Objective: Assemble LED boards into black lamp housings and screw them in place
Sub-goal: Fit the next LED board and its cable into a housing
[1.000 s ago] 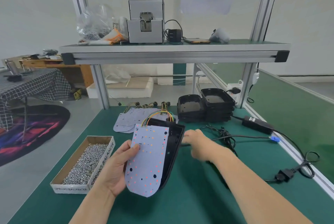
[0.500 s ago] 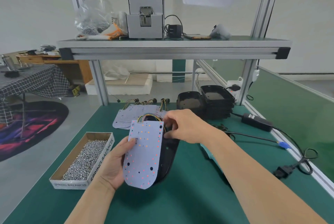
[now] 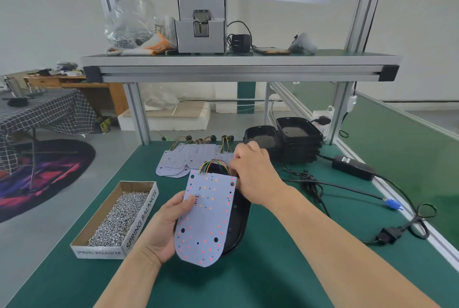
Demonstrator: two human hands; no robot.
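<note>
Pale flat LED board w/ red-orange dots (image 3: 208, 218): tilted over black oval plastic lamp housing (image 3: 242, 215), on green table (image 3: 236, 288). Left hand (image 3: 161, 228) grasps board, thumb on face. Right hand (image 3: 253, 173) curled by coloured wires (image 3: 212, 165); grasp can't tell. Rec: tuck wires before seating. Also: cardboard screw box (image 3: 116, 218), alu shelf frame (image 3: 238, 69).
</note>
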